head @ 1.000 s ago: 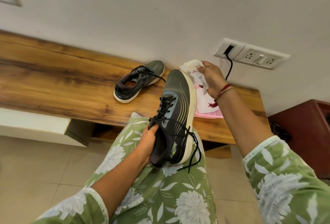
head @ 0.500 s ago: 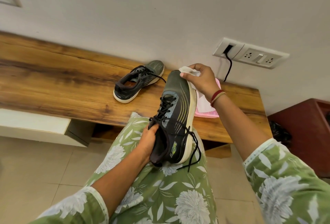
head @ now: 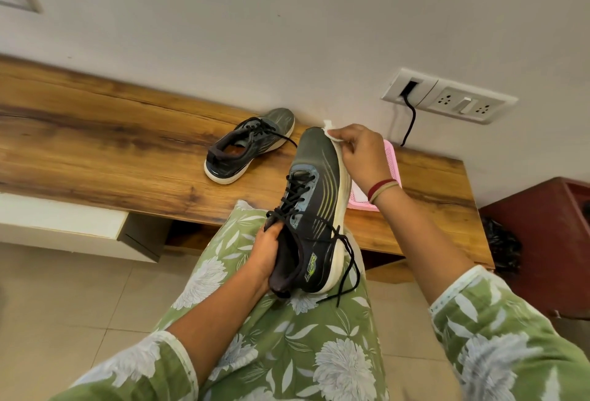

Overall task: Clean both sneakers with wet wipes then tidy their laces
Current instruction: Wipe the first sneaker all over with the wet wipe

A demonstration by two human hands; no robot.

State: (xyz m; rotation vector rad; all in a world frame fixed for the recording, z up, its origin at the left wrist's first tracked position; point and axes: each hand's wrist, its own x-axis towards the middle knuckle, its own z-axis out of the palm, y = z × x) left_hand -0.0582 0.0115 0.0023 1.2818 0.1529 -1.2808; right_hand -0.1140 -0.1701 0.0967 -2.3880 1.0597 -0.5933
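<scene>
Wiping the first sneaker point(head: 314, 209) looks like the step in hand. It sits mid-frame, heel on the lap, toe pointing up towards the wall. The right hand point(head: 360, 154) pinches a white wet wipe point(head: 330, 132) with curled fingers against the toe's pale sole edge. The left hand point(head: 266, 250) grips the heel collar, fingers curled round it. Next, I judge, the wipe should run down the sole rim towards the heel. Loose laces point(head: 349, 260) dangle across that rim at lower centre and could snag it. The second sneaker point(head: 249, 148) lies on the wooden bench point(head: 111, 145), just left of the toe. A pink tray point(head: 391, 158) shows behind the right wrist, under a black cable point(head: 410, 123).
</scene>
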